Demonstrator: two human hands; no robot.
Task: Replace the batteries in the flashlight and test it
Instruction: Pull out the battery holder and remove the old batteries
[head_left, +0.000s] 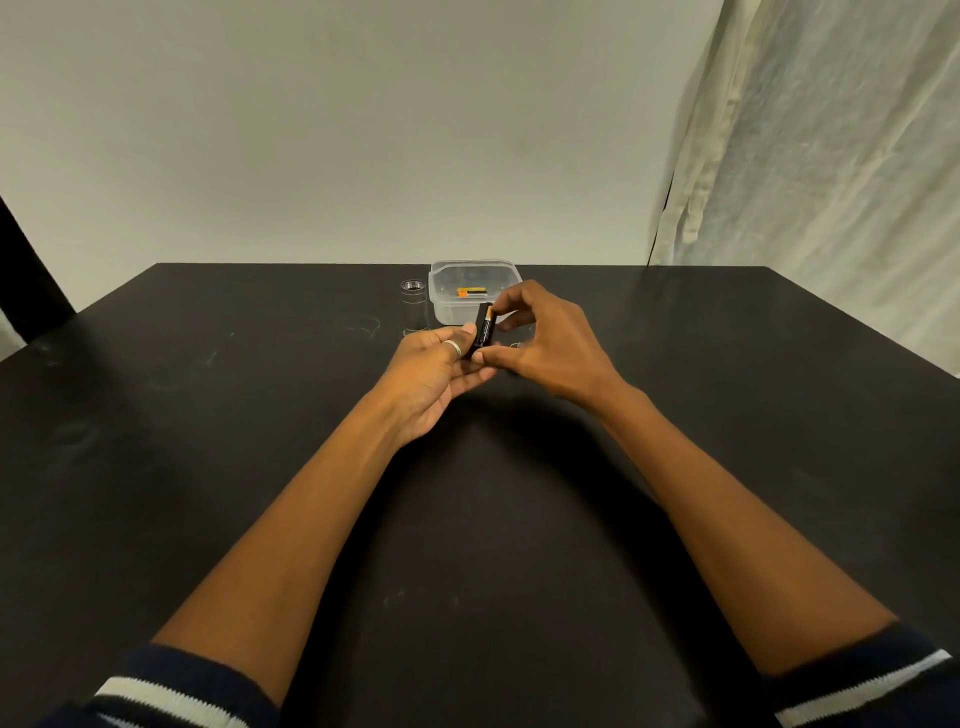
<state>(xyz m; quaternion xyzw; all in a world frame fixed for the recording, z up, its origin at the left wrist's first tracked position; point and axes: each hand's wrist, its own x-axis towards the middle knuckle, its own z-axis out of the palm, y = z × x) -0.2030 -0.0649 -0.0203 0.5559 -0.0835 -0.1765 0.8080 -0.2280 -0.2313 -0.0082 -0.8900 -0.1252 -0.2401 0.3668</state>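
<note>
Over the middle of the black table (260, 415), my left hand (441, 376) holds a small black battery holder (476, 340) between thumb and fingers. My right hand (545, 340) pinches a black-and-copper battery (486, 326) that stands against the holder, forefinger at its top and thumb near its bottom. The silver flashlight body (414, 306) stands upright on the table beyond my left hand, its open end up. A clear plastic container (472, 291) sits behind my hands with another battery (470, 292) lying inside.
A pale wall rises behind the table's far edge. A light curtain (810, 182) hangs at the right. A dark upright object (26, 270) stands at the far left edge. A small shiny item on the table shows partly under my right hand.
</note>
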